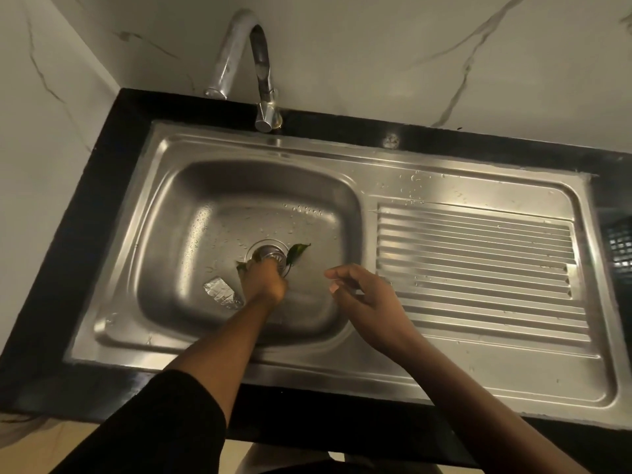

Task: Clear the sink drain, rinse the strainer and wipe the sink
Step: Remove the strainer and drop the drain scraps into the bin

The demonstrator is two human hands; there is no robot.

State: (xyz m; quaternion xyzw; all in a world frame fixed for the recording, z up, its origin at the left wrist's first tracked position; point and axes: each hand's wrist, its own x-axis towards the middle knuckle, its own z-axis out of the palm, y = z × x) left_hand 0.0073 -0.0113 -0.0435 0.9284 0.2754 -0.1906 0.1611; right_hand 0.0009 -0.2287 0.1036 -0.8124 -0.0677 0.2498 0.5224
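A steel sink basin point(191, 213) holds a round metal strainer point(270, 253) in its drain. A green leaf point(297, 252) lies just right of the strainer, and another green scrap point(241, 266) pokes out at its left. My left hand point(265, 282) reaches down onto the near side of the strainer with its fingers curled; whether it grips the strainer or the debris is hidden. A crumpled piece of foil point(220, 291) lies on the basin floor left of that hand. My right hand point(362, 295) hovers above the basin's right edge, fingers apart and holding nothing.
A chrome tap point(263, 73) curves over the back of the sink. The ribbed drainboard point(478, 268) stretches to the right, with water drops near it. A black counter point(85, 234) frames the sink, marble walls stand behind and left, and a dark basket point(620, 248) sits far right.
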